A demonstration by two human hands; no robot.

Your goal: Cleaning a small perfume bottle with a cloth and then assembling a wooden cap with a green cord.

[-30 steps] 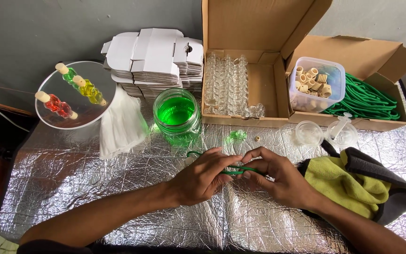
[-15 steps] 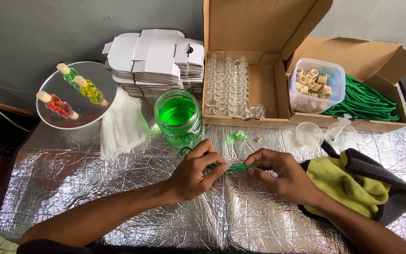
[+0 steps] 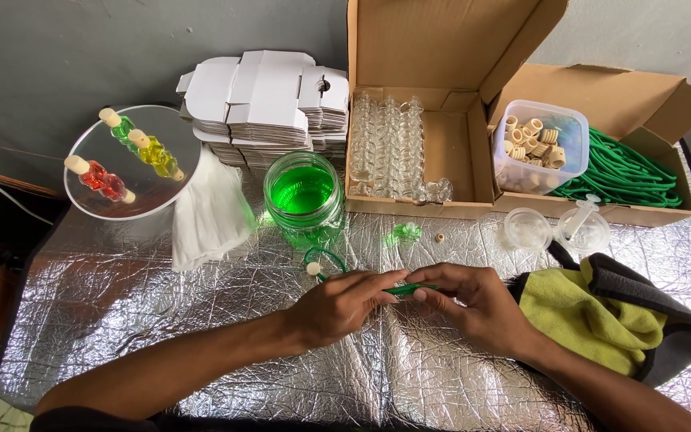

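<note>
My left hand (image 3: 344,306) and my right hand (image 3: 465,302) meet over the foil-covered table (image 3: 161,320). Both pinch a thin green cord (image 3: 409,290) between thumb and fingers. The cord's far end loops out to the left of my left hand and carries a small cream cork (image 3: 312,269). Just beyond the hands lie a tiny green-filled glass bottle (image 3: 404,233) and a loose cork bead (image 3: 439,237). A glass jar of green liquid (image 3: 301,194) stands behind my left hand.
A round mirror tray (image 3: 89,204) at far left holds small red, yellow and green corked bottles. White flat-packed boxes (image 3: 261,100), a white cloth (image 3: 209,212), a cardboard box of empty glass bottles (image 3: 393,148), a tub of corks (image 3: 539,144), green cords (image 3: 625,172), two clear cups (image 3: 557,230), yellow-grey cloth (image 3: 609,316).
My hands have drawn closer together along the cord. The looped end with the cork has come into view left of my left hand.
</note>
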